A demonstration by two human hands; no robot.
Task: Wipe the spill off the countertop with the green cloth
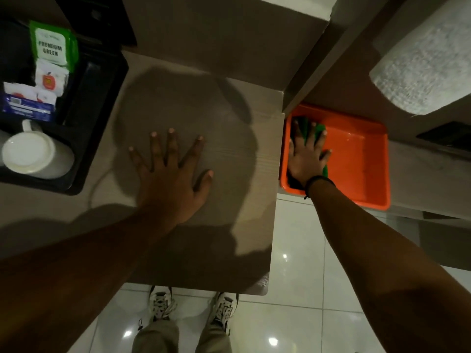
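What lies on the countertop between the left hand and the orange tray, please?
In the head view, only bare countertop separates the left hand from the orange tray, which sits beyond the counter's right edge.

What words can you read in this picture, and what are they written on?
"PREMIUM GREEN": on the green packet in the black tray.
The small print at the top of that packet is too blurred to read.
The white sachets show a red picture, no readable words.
The blue packet has print too blurred to read.
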